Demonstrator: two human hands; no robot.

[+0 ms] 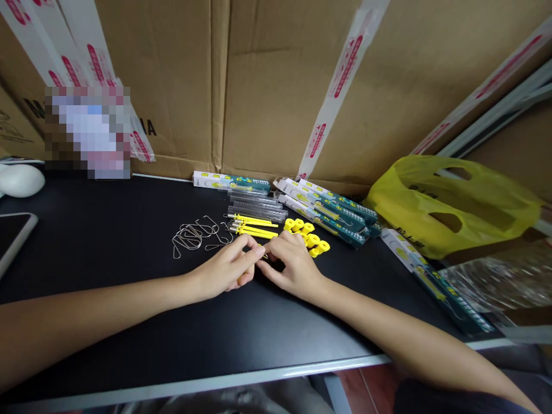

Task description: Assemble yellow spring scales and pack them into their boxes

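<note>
My left hand (230, 264) and my right hand (295, 264) meet over the middle of the black table, fingertips pinched close together. Between them shows a tiny glint of yellow and metal, mostly hidden, so its kind cannot be told. Just beyond the hands lie yellow rods (259, 233) with metal ends. Bent wire hooks (190, 237) form a loose pile left of the rods. Clear plastic tubes (259, 207) are lined up behind them. Several small yellow plastic caps (313, 240) cluster beyond my right hand.
Printed spring scale boxes (323, 207) lie at the back, and another box (435, 282) lies at the right. Beside them are a yellow plastic bag (474, 230) and crinkled clear plastic (504, 276). Large cardboard boxes (267, 86) wall the rear. A phone-like device (12, 238) lies left.
</note>
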